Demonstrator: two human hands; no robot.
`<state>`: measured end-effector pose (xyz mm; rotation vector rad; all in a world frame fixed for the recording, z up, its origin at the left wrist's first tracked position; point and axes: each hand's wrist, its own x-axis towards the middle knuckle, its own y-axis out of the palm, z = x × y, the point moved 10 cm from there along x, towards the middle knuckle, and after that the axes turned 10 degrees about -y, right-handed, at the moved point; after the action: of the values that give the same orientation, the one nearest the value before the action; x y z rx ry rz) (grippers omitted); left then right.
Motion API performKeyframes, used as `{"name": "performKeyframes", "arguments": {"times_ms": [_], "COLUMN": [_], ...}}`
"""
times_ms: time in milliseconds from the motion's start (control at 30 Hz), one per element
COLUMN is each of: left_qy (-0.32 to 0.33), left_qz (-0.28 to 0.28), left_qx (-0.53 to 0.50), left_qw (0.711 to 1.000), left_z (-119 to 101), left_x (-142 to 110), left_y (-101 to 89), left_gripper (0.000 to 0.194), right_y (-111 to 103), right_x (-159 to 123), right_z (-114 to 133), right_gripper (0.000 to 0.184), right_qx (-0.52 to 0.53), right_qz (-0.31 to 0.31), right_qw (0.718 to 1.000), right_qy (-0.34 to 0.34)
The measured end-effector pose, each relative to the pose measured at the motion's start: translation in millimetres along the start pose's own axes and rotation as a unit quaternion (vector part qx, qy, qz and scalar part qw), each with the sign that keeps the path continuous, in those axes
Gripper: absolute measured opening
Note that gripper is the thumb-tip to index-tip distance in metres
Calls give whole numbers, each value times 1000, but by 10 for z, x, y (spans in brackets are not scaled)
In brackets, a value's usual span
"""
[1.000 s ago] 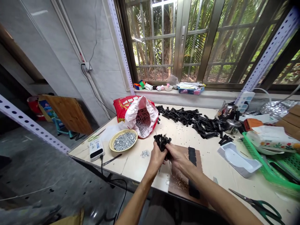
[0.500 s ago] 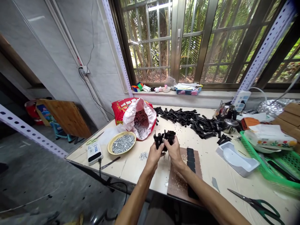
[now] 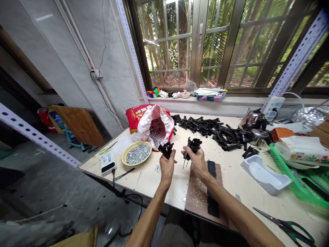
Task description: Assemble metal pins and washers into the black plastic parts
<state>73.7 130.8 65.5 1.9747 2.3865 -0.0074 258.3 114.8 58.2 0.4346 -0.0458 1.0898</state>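
Observation:
My left hand (image 3: pixel 168 167) is closed around black plastic parts (image 3: pixel 166 149), held just in front of the open red bag. To its right, my right hand (image 3: pixel 197 160) grips more black plastic parts (image 3: pixel 193 145), from which thin metal screws or pins (image 3: pixel 184 164) point down. A gap separates the two hands. Beneath my right hand lies a brown board (image 3: pixel 196 192) with black pads (image 3: pixel 213 202) along it. Left of my left hand stands a yellow bowl (image 3: pixel 123 156) of small silvery metal pieces (image 3: pixel 138 154). A few similar pieces (image 3: pixel 157 168) lie loose on the table.
A red and white bag (image 3: pixel 133 116) of screws stands behind the bowl. Black parts (image 3: pixel 205 127) are heaped along the back. A white tray (image 3: pixel 264 175), a green basket (image 3: pixel 295 187) and scissors (image 3: pixel 285 226) lie right. A white device (image 3: pixel 108 163) with a cable sits left.
My hands were together with the black parts touching; now they are apart, each holding some. The view has shifted slightly.

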Motion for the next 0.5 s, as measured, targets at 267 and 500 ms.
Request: {"name": "performKeyframes", "arguments": {"times_ms": [267,500], "left_qy": [11,-1], "left_qz": [33,-30], "left_qx": [-32,-54], "left_qw": [999,998], "left_z": [-131,27], "left_x": [12,-38], "left_y": [-87,-348], "left_gripper": [35,36], "right_y": [-42,80], "right_x": [12,69], "right_z": [-208,-765], "right_gripper": [39,35], "right_qx": [-24,-112], "right_qz": [-17,10], "right_qw": [999,986], "right_qy": [45,123]}}
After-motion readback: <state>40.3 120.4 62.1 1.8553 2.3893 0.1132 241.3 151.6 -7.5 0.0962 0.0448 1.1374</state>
